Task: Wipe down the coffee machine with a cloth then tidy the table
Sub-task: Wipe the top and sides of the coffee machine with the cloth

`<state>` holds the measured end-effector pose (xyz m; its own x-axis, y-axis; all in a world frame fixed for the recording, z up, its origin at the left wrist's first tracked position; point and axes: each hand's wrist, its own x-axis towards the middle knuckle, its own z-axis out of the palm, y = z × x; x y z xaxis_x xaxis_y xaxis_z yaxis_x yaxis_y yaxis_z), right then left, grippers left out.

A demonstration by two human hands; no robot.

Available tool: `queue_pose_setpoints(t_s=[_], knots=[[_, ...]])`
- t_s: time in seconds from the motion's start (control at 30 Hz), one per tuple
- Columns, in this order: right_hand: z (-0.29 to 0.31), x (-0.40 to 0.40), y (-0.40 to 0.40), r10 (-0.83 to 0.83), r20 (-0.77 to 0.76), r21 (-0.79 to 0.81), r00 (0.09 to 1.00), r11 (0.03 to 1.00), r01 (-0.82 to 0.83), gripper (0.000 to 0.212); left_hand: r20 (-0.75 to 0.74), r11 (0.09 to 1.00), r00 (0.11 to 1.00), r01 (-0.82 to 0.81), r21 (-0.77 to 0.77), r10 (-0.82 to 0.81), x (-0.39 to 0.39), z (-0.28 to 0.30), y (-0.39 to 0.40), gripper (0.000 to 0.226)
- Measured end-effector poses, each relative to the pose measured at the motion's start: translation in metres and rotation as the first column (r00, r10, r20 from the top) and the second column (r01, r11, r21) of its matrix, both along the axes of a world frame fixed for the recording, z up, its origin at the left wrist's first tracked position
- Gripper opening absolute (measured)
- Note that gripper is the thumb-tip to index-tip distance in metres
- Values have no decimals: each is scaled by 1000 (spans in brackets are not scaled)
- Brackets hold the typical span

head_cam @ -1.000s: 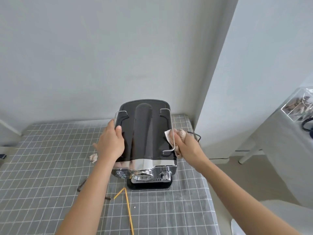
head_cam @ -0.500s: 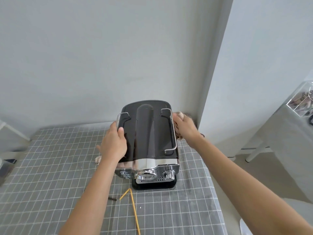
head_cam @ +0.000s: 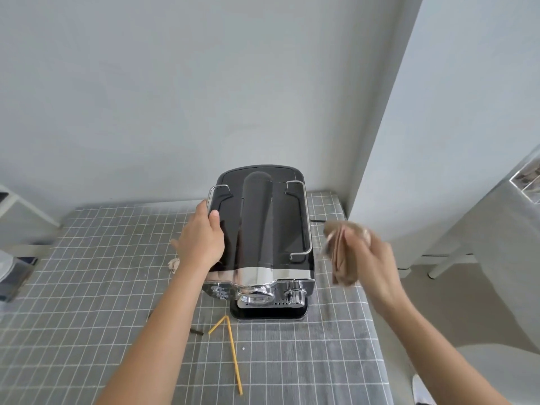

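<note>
left hand point(head_cam: 201, 238) grips coffee machine point(head_cam: 263, 229); right hand point(head_cam: 371, 258) clutches cloth point(head_cam: 342, 252) beside it.

My left hand point(head_cam: 201, 244) reaches forward on a straight arm, palm down, thumb hooked over a rail, fingers wrapped out of sight. My right hand point(head_cam: 371, 258) hovers raised to the right, blurred, its grip closed round a bunched brown cloth point(head_cam: 342, 252).

table point(head_cam: 292, 361): grid cloth | coffee machine point(head_cam: 263, 229) | bent yellow straw point(head_cam: 232, 343) | crumpled scrap point(head_cam: 174, 263)
</note>
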<state>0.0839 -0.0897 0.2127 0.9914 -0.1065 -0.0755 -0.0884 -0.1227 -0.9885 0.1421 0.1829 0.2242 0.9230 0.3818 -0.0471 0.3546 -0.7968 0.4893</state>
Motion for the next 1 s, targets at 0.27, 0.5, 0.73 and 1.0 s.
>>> queue_pose_setpoints(t_s=[0.27, 0.5, 0.73, 1.0], knots=[[0, 22, 62, -17, 122, -87, 992, 996, 28, 29, 24, 1000, 999, -24, -9, 24, -2, -1, 2, 48], [-33, -44, 28, 98, 23, -138, 995, 986, -94, 35, -20, 994, 1000, 5, 107, -3, -5, 2, 0, 55], [-45, -16, -25, -182, -114, 335, 977, 918, 210, 35, 4, 884, 956, 268, 384, -292, 17, 12, -35, 61], [-37, 49, 56, -28, 70, 259, 997, 966, 9, 45, -74, 918, 967, 255, 304, -244, 34, -6, -56, 67]])
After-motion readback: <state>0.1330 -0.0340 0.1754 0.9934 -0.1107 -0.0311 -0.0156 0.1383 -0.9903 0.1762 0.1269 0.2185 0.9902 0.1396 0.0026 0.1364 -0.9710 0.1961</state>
